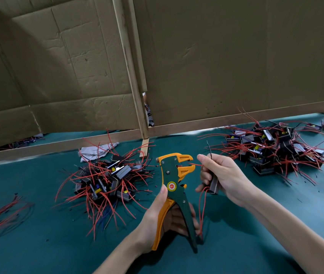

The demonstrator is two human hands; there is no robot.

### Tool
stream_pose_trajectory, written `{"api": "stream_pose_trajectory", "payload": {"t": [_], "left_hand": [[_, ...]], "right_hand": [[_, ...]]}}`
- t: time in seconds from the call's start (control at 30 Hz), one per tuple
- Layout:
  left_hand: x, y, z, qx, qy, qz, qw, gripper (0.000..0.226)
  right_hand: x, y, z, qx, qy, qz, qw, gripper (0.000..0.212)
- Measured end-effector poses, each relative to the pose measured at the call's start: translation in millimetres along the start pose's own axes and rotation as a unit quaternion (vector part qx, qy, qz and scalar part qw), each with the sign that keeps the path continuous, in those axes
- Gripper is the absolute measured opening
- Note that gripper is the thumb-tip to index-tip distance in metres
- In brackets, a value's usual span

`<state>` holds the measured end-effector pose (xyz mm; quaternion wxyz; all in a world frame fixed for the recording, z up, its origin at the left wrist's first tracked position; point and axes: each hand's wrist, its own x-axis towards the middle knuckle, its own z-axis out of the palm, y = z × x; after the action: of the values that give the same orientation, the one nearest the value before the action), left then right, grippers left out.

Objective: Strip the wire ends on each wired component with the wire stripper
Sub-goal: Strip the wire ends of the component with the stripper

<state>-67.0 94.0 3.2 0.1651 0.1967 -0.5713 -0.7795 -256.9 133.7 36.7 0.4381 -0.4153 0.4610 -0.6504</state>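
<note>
My left hand (158,216) grips the handles of a green and orange wire stripper (174,180), held upright with its jaws pointing right. My right hand (219,175) holds a small black wired component (214,185). Between thumb and forefinger it pinches one of the component's red wires (195,164), and the wire's tip lies in the stripper's open jaws. More red wires of that component hang down below my right hand, and a thin black one sticks up above it.
A pile of wired components (107,177) lies left of the stripper on the green table cover (256,224). A second pile (275,149) lies at the right. Loose wires (1,214) lie at the far left. Cardboard panels (226,56) on wooden frames wall off the back.
</note>
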Motion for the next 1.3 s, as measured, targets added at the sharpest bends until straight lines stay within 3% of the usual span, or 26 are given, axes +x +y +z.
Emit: {"api": "stream_pose_trajectory", "payload": {"t": [0.4, 0.63, 0.77, 0.83, 1.0, 1.2, 1.3], "left_hand": [[0.4, -4.7, -1.4, -0.010, -0.001, -0.007, 1.000, 0.082], [3.9, -13.8, 6.2, 0.034, 0.131, 0.021, 0.991, 0.073], [6.4, -8.0, 2.8, -0.013, 0.054, 0.031, 0.998, 0.081], [9.0, -7.4, 0.7, -0.019, 0.056, 0.028, 0.998, 0.084], [11.6, -5.0, -1.2, -0.054, 0.087, 0.042, 0.994, 0.084], [17.1, -3.1, -5.1, -0.137, 0.143, 0.040, 0.979, 0.083], [18.3, -3.4, -7.2, -0.159, 0.153, 0.044, 0.974, 0.085]], "right_hand": [[1.7, -0.5, -3.8, 0.022, -0.010, 0.006, 1.000, 0.033], [1.6, 3.6, 0.2, 0.010, -0.016, 0.009, 1.000, 0.033], [1.0, -0.1, -0.3, 0.019, -0.019, 0.010, 1.000, 0.033], [0.6, -5.1, -4.2, 0.036, -0.019, 0.020, 0.999, 0.034], [-4.3, -27.9, 0.7, 0.107, -0.141, 0.050, 0.983, 0.019], [14.6, -68.6, 65.0, 0.071, -0.295, 0.055, 0.951, 0.024], [35.1, -74.9, 118.6, 0.126, -0.254, 0.028, 0.958, 0.030]]}}
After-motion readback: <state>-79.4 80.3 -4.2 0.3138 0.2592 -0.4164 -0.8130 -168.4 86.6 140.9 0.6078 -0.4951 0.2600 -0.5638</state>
